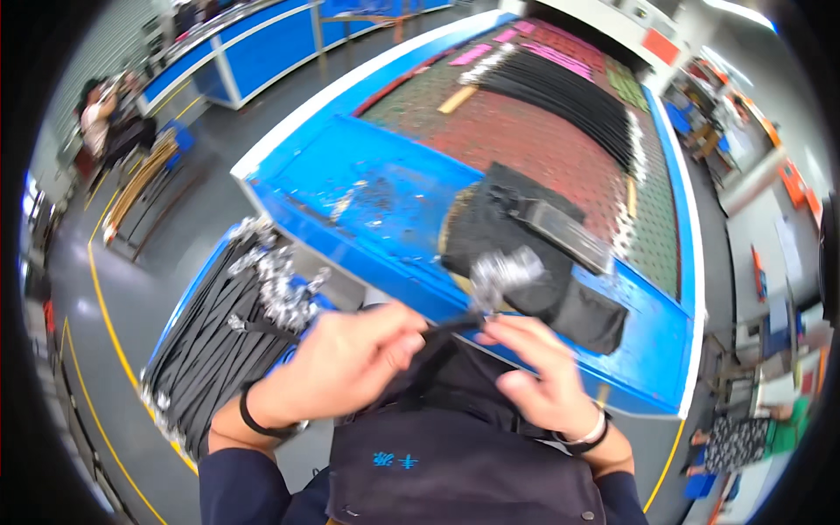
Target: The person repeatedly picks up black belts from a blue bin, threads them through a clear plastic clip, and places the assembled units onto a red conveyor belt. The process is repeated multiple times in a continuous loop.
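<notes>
L hand [337,363] fingers pinched on black strap [451,325], just above dark apron. R hand [538,372] fingers curled, thumb + forefinger nipping same strap near blurred silver buckle [506,271]. Strap spans btwn both hands, at near edge of blue bench [350,192]. Black cloth pile [525,254] on bench behind buckle. Bin of black straps w/ silver buckles [223,332] beside L hand.

Blue counter [350,188] mid-frame, bin of black straps with metal buckles [219,332] lower left, seated person [101,114] upper left.
</notes>
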Demonstrator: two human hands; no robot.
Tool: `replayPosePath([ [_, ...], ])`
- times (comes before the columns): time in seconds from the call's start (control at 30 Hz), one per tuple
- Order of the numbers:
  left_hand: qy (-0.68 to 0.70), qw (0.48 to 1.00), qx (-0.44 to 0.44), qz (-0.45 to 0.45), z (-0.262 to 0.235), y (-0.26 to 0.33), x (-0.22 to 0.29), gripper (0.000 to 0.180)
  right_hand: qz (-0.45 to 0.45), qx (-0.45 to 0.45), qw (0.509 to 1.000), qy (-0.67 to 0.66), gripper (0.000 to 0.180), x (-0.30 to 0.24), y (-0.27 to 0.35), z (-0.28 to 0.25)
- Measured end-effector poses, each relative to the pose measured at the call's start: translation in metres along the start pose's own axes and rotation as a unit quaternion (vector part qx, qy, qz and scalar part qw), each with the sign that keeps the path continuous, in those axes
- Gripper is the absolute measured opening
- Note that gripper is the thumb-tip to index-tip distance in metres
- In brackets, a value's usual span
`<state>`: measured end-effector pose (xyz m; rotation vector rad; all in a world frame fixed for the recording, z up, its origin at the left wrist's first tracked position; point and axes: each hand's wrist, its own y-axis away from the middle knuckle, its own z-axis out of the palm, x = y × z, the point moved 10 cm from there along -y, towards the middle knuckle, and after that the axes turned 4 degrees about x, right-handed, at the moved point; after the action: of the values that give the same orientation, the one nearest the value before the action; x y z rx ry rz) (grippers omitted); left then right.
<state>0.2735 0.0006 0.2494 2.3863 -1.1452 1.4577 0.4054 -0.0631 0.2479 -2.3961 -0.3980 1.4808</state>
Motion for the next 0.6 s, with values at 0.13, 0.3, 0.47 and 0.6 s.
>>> replayPosePath([
  [0.13, 0.025, 0.984, -0.090, 0.154, 0.053, -0.011, 0.040, 0.015, -0.022, 0.011, 0.995, -0.094, 0.030, 0.007, 0.012, 0.001],
  [0.3, 0.077, 0.959, -0.274, 0.010, 0.098, -0.005, -0.007, 0.013, -0.039, 0.334, 0.910, -0.244, 0.023, 0.019, 0.067, -0.118],
  [0.47, 0.067, 0.947, -0.312, 0.023, 0.105, 0.027, -0.049, 0.015, -0.014, 0.567, 0.718, -0.405, 0.025, 0.076, 0.162, -0.225],
  [0.6, -0.066, 0.946, -0.316, 0.012, 0.098, 0.015, -0.045, 0.019, 0.088, 0.539, 0.731, -0.408, 0.028, 0.096, 0.184, -0.224],
])
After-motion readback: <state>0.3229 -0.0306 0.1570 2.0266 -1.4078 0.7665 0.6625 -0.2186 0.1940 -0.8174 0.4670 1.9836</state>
